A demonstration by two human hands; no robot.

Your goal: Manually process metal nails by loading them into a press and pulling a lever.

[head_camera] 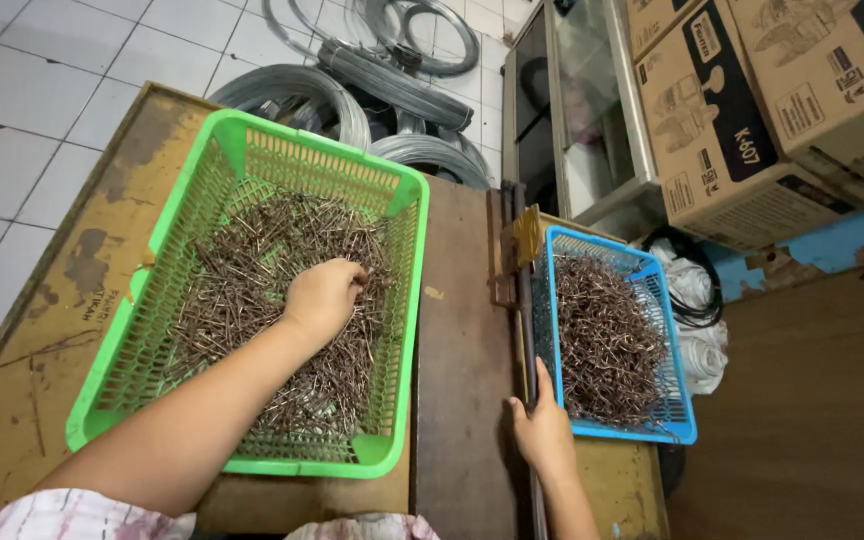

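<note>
A single head camera looks steeply down, close over the worktable.

My left hand digs, fingers curled, into brown metal pins heaped in the green basket. Right of that basket, my right hand rests against the blue basket, which is piled with similar pins.

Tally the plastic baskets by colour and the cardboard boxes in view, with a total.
Green plastic mesh basket of metal pins: 1
Blue plastic mesh basket of metal pins: 1
Brown cardboard boxes with dark printed panels: 2 in view
Total: 4
The left hand reaches into the green one; the right hand rests beside the blue one.
</note>
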